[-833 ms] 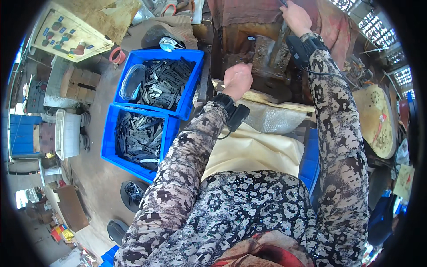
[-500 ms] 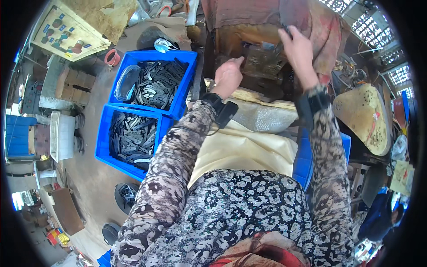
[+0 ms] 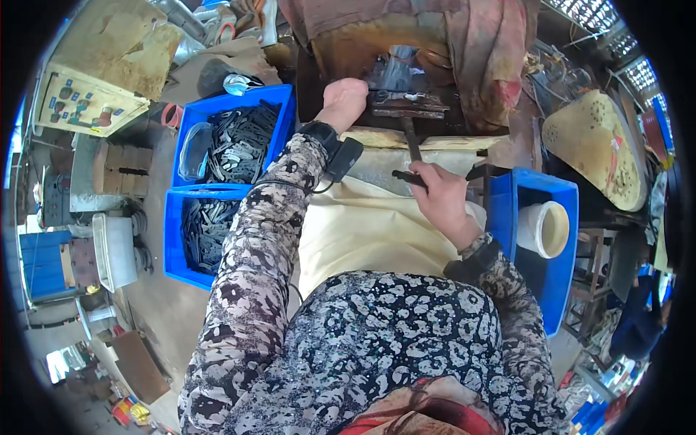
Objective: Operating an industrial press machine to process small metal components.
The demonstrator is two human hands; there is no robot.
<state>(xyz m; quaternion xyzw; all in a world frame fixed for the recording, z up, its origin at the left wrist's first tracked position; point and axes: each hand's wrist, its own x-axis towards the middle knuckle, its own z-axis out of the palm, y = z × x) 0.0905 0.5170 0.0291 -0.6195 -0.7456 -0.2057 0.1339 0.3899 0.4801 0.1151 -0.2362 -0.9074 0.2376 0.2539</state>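
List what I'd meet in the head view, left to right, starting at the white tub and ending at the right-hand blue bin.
White tub → upper blue crate of dark strips → left hand → right hand on a dark handle → blue bin.

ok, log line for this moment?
left hand: curled beside brown metal fixture, grip unclear | right hand: gripping dark bar handle | blue rectangular plastic bin: round white tub inside
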